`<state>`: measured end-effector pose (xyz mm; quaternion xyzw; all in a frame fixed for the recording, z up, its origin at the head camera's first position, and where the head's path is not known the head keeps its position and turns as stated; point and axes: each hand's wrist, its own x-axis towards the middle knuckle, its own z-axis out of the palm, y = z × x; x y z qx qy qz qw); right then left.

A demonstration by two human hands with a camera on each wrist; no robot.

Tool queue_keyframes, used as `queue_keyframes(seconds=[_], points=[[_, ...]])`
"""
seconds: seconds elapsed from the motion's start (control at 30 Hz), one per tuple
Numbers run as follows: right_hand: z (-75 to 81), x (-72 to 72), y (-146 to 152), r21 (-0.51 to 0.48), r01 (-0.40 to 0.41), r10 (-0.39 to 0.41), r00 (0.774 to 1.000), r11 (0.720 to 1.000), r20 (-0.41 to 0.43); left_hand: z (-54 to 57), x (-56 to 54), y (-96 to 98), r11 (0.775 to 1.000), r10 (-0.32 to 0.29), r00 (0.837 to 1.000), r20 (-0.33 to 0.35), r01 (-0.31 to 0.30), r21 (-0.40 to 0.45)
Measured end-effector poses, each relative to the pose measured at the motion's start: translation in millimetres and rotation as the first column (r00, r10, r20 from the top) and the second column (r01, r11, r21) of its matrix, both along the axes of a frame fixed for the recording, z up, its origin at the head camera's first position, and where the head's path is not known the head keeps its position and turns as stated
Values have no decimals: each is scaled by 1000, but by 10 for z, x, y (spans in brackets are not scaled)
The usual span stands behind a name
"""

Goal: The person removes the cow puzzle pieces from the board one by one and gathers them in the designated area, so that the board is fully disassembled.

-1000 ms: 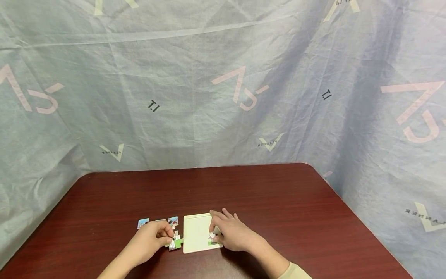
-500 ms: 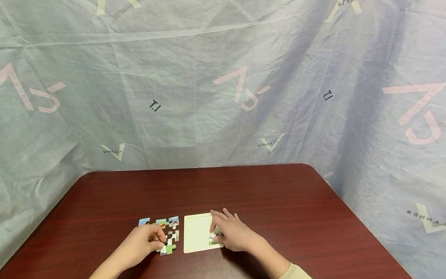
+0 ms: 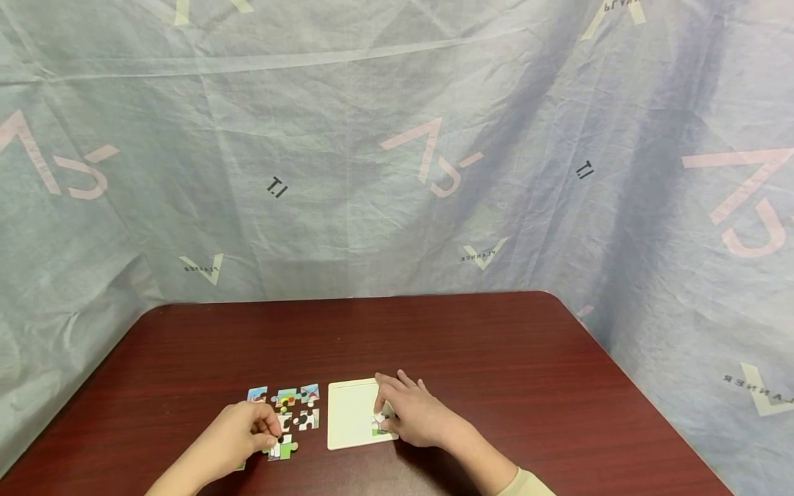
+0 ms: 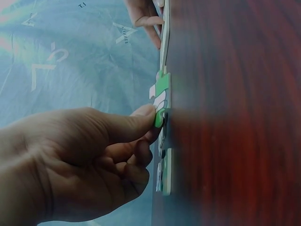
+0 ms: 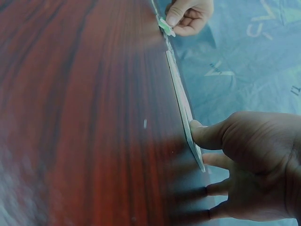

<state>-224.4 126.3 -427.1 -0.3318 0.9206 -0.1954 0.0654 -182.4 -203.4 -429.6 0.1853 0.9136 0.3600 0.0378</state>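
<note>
My left hand pinches a green-and-white jigsaw puzzle piece between thumb and fingers, low over the table. In the head view, a second piece seems partly hidden by that hand. My right hand is at the right side of a pale puzzle tray. Its thumb and bent index finger pinch a white-and-green puzzle piece in the tray's near right corner. The other fingers reach over the tray's right edge.
Several loose puzzle pieces lie left of the tray, including a white one and a blue one. The dark red table runs back to a grey printed cloth.
My left hand has moved left and nearer with the green-and-white puzzle piece, away from the tray, showing more loose pieces. My right hand has stayed on the tray.
</note>
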Motion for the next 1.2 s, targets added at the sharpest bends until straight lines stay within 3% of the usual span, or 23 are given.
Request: queue_keyframes(seconds=[0.5, 0.73, 0.93, 1.2], points=[[7, -2, 5, -10, -3, 3, 1000, 1000, 5, 26, 29, -45, 999, -2, 1000, 22, 3, -45], [9, -9, 22, -18, -6, 6, 1000, 1000, 18, 18, 23, -64, 1000, -13, 997, 74, 14, -24], [-7, -16, 30, -32, -13, 14, 999, 999, 30, 18, 27, -60, 999, -17, 1000, 11, 18, -46], [-15, -28, 50, -77, -20, 25, 997, 997, 74, 55, 41, 23, 997, 33, 999, -27, -35, -68]])
